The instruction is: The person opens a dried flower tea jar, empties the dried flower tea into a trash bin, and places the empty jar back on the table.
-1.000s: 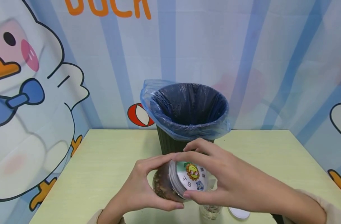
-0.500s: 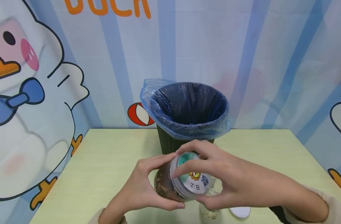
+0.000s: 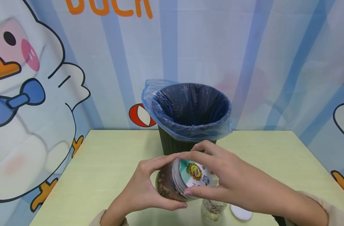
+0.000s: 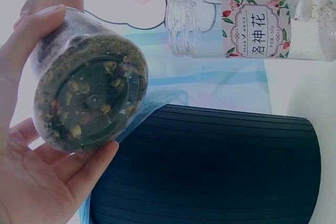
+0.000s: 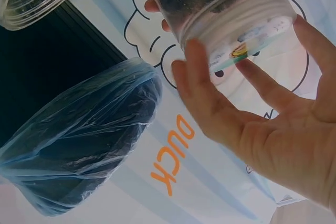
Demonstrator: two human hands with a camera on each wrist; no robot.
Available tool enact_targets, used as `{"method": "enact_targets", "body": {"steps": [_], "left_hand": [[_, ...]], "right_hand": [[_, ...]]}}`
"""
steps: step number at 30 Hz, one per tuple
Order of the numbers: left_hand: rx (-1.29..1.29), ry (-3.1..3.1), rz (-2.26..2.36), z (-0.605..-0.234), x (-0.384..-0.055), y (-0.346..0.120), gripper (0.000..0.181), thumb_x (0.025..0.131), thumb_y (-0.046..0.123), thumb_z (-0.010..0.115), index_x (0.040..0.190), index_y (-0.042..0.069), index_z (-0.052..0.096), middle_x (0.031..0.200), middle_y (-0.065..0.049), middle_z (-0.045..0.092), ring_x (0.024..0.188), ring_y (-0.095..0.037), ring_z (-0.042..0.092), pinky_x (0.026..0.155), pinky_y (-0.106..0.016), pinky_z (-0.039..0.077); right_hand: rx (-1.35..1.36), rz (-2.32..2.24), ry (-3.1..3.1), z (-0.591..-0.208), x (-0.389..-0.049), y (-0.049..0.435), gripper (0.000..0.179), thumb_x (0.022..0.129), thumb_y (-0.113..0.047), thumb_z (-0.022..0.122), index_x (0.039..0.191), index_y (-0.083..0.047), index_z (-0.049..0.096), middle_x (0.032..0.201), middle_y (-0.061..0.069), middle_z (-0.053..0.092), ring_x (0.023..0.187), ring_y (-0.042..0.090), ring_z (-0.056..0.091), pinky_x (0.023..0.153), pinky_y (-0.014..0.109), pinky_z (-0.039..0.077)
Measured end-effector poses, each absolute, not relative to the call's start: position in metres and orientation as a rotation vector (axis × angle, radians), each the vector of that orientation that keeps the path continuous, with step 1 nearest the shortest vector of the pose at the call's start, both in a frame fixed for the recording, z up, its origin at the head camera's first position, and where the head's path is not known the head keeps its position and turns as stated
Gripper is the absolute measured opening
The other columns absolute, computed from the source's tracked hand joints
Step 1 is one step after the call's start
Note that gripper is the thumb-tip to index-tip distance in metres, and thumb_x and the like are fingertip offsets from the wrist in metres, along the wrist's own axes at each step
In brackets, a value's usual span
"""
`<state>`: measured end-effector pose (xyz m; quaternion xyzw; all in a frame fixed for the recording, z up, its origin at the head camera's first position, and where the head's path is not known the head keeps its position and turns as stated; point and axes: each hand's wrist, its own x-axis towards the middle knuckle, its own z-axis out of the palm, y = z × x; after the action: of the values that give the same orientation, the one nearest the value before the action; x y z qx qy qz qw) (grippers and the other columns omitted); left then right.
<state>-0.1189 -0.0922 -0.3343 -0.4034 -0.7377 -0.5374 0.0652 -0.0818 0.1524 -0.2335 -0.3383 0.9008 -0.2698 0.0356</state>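
Head view was evenly, diffusely lit; a soft shadow fell on the bench (image 3: 118,150) beside the bin (image 3: 174,146), and the liner (image 3: 194,105) showed small glints. Left wrist view looked hazy, pale at right, the bin's side near black. Right wrist view was duller; fingers (image 5: 197,69) of the right hand (image 5: 273,135) blurred slightly.

- The right hand (image 3: 227,174) covers some of the lid's (image 3: 195,175) print.
- I can't see the bin's (image 3: 173,143) foot past the left hand (image 3: 142,188).
- Orange letters (image 3: 123,13), cut off on top.
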Motion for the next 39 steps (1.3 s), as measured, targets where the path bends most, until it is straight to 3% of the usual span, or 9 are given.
{"method": "enact_targets", "body": {"steps": [3,10,18,23,30,34,39], "left_hand": [[-1.219,-2.228,-1.629,-0.3342,-0.1184,-0.0917,0.086,0.068,0.022,0.094,0.143,0.019,0.055,0.132,0.001,0.063,0.112,-0.019,0.063,0.089,-0.038,0.055],[-1.228,-2.217,-1.613,-0.3342,-0.1179,-0.0928,0.087,0.067,0.022,0.095,0.144,0.019,0.054,0.133,0.002,0.062,0.115,-0.019,0.062,0.091,-0.038,0.055],[-1.221,-2.226,-1.603,-0.3363,-0.1180,-0.0948,0.088,0.066,0.021,0.095,0.144,0.018,0.054,0.133,0.001,0.062,0.117,-0.019,0.062,0.094,-0.038,0.053],[-1.220,-2.222,-1.615,-0.3373,-0.1171,-0.0947,0.088,0.066,0.021,0.095,0.144,0.018,0.054,0.133,0.001,0.063,0.115,-0.019,0.063,0.093,-0.038,0.054],[-1.205,-2.228,-1.605,-0.3368,-0.1162,-0.0943,0.088,0.066,0.023,0.095,0.144,0.017,0.054,0.132,0.000,0.063,0.112,-0.020,0.064,0.089,-0.037,0.055],[-1.200,-2.239,-1.601,-0.3361,-0.1157,-0.0941,0.088,0.066,0.024,0.095,0.144,0.018,0.054,0.133,0.000,0.062,0.113,-0.020,0.063,0.090,-0.037,0.055],[-1.217,-2.227,-1.606,-0.3354,-0.1161,-0.0925,0.087,0.066,0.023,0.095,0.143,0.018,0.054,0.133,0.001,0.062,0.113,-0.020,0.063,0.090,-0.037,0.055]], "right_hand": [[-1.089,-0.872,2.740,-0.2341,-0.0828,0.1533,0.056,0.090,-0.060,0.064,0.139,-0.033,0.056,0.123,-0.009,0.050,0.098,0.009,0.056,0.073,0.028,0.054],[-1.339,-0.904,2.674,-0.2356,-0.0850,0.1562,0.053,0.090,-0.045,0.072,0.140,-0.036,0.054,0.137,-0.008,0.047,0.120,0.014,0.050,0.088,0.035,0.054],[-1.528,-0.937,2.582,-0.2351,-0.0877,0.1571,0.053,0.089,-0.031,0.077,0.137,-0.036,0.054,0.140,-0.009,0.044,0.125,0.013,0.045,0.089,0.033,0.053],[-1.513,-0.928,2.592,-0.2359,-0.0867,0.1567,0.056,0.090,-0.039,0.074,0.141,-0.035,0.050,0.142,-0.009,0.043,0.127,0.013,0.044,0.091,0.035,0.052],[-1.192,-0.914,2.730,-0.2381,-0.0800,0.1519,0.064,0.090,-0.056,0.064,0.147,-0.034,0.046,0.137,-0.013,0.043,0.117,0.008,0.050,0.085,0.028,0.054],[-1.203,-0.962,2.693,-0.2387,-0.0806,0.1521,0.065,0.090,-0.053,0.067,0.146,-0.027,0.048,0.131,-0.011,0.047,0.111,0.008,0.054,0.082,0.026,0.055],[-1.354,-0.980,2.676,-0.2386,-0.0825,0.1550,0.059,0.090,-0.043,0.073,0.142,-0.025,0.051,0.133,-0.010,0.047,0.115,0.009,0.053,0.085,0.028,0.054]]}}
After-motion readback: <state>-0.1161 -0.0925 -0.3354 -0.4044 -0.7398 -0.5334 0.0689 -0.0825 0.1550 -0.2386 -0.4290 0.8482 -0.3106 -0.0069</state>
